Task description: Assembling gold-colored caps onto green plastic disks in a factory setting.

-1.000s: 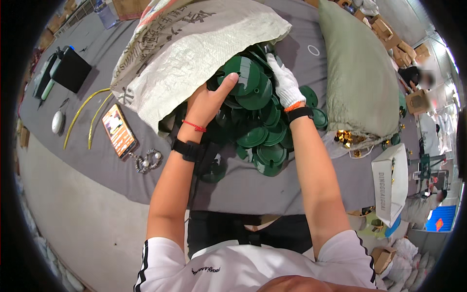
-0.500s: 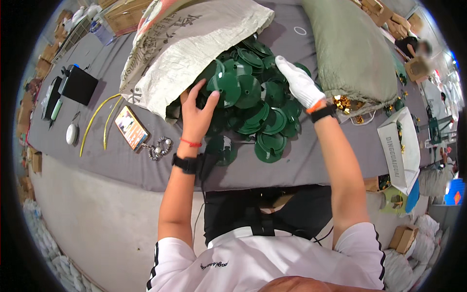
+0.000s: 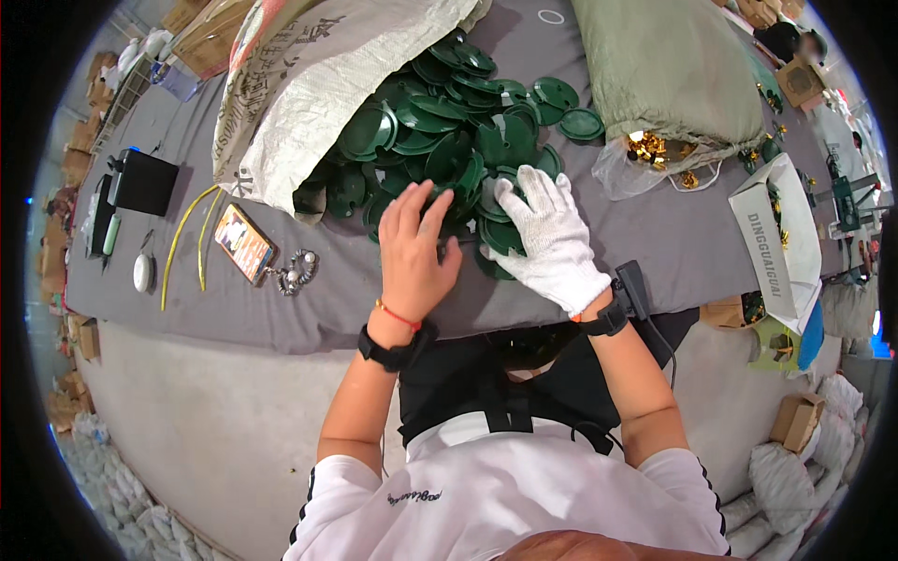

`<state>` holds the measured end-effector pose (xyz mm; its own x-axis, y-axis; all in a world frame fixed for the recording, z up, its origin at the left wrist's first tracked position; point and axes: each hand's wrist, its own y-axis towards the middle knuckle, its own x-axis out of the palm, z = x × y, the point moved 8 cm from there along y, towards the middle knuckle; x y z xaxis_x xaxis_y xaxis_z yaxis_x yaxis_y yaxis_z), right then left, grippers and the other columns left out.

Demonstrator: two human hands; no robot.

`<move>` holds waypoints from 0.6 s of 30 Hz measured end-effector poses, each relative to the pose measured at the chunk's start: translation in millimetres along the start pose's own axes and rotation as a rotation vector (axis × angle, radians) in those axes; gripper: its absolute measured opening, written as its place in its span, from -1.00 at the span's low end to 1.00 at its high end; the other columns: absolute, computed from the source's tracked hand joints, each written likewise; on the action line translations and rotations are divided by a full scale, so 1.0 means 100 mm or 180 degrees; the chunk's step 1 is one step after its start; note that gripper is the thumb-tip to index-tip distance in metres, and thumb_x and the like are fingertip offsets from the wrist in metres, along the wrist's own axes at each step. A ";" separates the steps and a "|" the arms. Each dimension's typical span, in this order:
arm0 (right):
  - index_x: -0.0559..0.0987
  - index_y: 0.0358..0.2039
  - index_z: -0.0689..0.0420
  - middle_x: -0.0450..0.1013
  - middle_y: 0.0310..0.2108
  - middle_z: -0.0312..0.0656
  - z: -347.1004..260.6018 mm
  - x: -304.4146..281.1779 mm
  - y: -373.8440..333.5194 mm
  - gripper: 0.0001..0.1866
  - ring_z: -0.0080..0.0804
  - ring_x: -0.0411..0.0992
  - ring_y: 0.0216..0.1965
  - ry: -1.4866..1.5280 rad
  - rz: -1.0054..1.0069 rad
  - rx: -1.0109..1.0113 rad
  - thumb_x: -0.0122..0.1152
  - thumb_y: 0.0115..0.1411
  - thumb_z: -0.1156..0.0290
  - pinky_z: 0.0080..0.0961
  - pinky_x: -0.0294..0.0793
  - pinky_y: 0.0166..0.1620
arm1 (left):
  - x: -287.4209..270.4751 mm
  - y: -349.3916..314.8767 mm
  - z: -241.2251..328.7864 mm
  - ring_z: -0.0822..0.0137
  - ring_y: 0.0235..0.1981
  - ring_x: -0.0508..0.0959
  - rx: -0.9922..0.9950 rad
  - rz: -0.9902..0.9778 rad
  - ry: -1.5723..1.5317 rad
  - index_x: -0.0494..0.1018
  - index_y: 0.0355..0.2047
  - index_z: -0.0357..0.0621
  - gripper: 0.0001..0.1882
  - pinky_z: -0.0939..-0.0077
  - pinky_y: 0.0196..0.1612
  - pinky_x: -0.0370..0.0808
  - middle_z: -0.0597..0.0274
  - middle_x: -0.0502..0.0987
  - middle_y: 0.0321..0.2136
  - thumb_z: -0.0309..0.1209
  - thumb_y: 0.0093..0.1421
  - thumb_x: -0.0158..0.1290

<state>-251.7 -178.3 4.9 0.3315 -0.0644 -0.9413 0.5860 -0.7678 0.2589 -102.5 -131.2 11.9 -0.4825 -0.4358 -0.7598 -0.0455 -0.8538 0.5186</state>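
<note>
A heap of dark green plastic discs (image 3: 440, 117) with small centre holes spills over the table from the mouth of a white woven sack (image 3: 290, 122). My bare left hand (image 3: 412, 245) is at the near left side of the heap, its fingers apart and their tips against the discs. In a white knitted glove, my right hand (image 3: 544, 238) rests on the near right discs with fingers spread. Several discs lie between the two hands, and the hands partly cover them. Neither hand visibly grips a disc.
A stuffed grey-green sack (image 3: 669, 70) with gold pieces (image 3: 647, 148) at its mouth lies right of the heap. Further right stands a white box (image 3: 774, 245). To the left are a phone (image 3: 245, 245), yellow strap (image 3: 182, 234), white round case (image 3: 143, 271) and black box (image 3: 145, 182).
Both hands have drawn back toward the table's front edge; the right has also moved left, closer to the left. The near discs have shifted, and the heap's far part is now uncovered.
</note>
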 end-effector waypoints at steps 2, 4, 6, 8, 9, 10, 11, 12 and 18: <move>0.34 0.16 0.12 0.23 0.19 0.11 0.02 -0.05 -0.04 -0.24 0.00 0.14 0.26 -0.0056 0.0159 0.0051 0.28 0.01 0.00 0.00 -0.05 0.33 | 0.03 0.10 0.02 -0.05 0.18 0.28 -0.0004 0.0025 0.0207 0.40 0.08 -0.06 -0.34 0.12 0.21 0.20 0.00 0.31 0.13 -0.51 -0.14 0.23; 0.42 0.06 0.12 0.31 0.12 0.08 0.07 -0.09 -0.08 -0.34 -0.02 0.22 0.20 0.0066 0.0416 0.0134 0.34 -0.04 0.10 -0.05 0.04 0.31 | 0.06 0.22 0.01 -0.05 0.18 0.27 -0.0008 0.0075 0.0405 0.41 0.08 -0.02 -0.33 0.11 0.20 0.20 0.00 0.30 0.14 -0.48 -0.15 0.26; 0.46 -0.04 0.12 0.35 0.07 0.06 0.20 -0.09 -0.15 -0.42 -0.02 0.29 0.14 0.0256 0.0837 0.0303 0.39 -0.10 0.23 -0.09 0.16 0.27 | 0.16 0.31 -0.02 -0.08 0.14 0.28 -0.0010 -0.0055 0.0730 0.46 0.02 0.01 -0.36 0.10 0.15 0.24 0.01 0.29 0.12 -0.43 -0.17 0.30; 0.49 -0.14 0.12 0.38 0.03 -0.01 0.14 -0.20 -0.14 -0.51 -0.05 0.34 0.08 0.0278 0.1091 0.0357 0.40 -0.13 0.34 -0.19 0.27 0.20 | 0.18 0.33 -0.05 0.00 0.04 0.37 0.0053 -0.0044 0.0784 0.51 -0.10 -0.05 -0.49 0.15 0.09 0.29 0.03 0.37 0.01 -0.40 -0.15 0.30; 0.50 -0.15 0.12 0.40 0.02 -0.02 0.16 -0.20 -0.11 -0.54 -0.06 0.36 0.07 0.0338 0.0915 0.0451 0.40 -0.10 0.34 -0.23 0.32 0.17 | 0.22 0.31 -0.13 0.02 -0.03 0.41 -0.0030 -0.0118 0.0539 0.53 -0.15 -0.08 -0.55 0.18 0.04 0.34 0.04 0.41 -0.05 -0.42 -0.13 0.30; 0.51 -0.15 0.12 0.42 0.01 -0.04 0.20 -0.19 -0.10 -0.57 -0.07 0.38 0.05 0.0407 0.0760 0.0562 0.40 -0.07 0.34 -0.26 0.36 0.14 | 0.24 0.32 -0.17 0.04 -0.10 0.46 -0.0085 -0.0200 0.0303 0.54 -0.20 -0.11 -0.61 0.21 -0.01 0.39 0.04 0.45 -0.12 -0.43 -0.11 0.29; 0.51 -0.15 0.12 0.42 0.01 -0.04 0.24 -0.15 -0.12 -0.57 -0.07 0.38 0.05 0.0419 0.0791 0.0569 0.40 -0.07 0.34 -0.26 0.36 0.14 | 0.18 0.34 -0.19 0.07 -0.18 0.52 -0.0018 -0.0016 0.0076 0.53 -0.24 -0.19 -0.68 0.32 -0.10 0.45 0.04 0.49 -0.17 -0.44 -0.04 0.28; 0.52 -0.14 0.11 0.44 0.00 -0.06 0.40 -0.15 -0.20 -0.58 -0.10 0.40 0.03 0.1058 0.1322 0.0793 0.40 -0.04 0.33 -0.30 0.39 0.10 | 0.17 0.34 -0.20 0.07 -0.18 0.52 0.0011 -0.0016 0.0097 0.53 -0.24 -0.19 -0.68 0.32 -0.10 0.45 0.04 0.49 -0.17 -0.44 -0.04 0.28; 0.53 -0.10 0.18 0.51 -0.20 -0.30 0.84 -0.23 -0.31 -0.74 -0.59 0.44 -0.19 0.5093 0.2013 0.2024 0.24 0.22 0.41 -0.58 0.42 -0.06 | -0.05 0.29 -0.61 0.40 -0.21 0.53 -0.0892 0.0239 -0.2070 0.49 -0.17 -0.32 -0.71 0.53 -0.11 0.45 0.21 0.56 -0.20 -0.43 0.13 0.21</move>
<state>-339.8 -206.0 0.7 0.8936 -0.1005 0.4374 -0.1023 -0.9946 -0.0194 -47.6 -171.6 6.9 -0.9037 -0.3127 -0.2926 0.1930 -0.9073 0.3736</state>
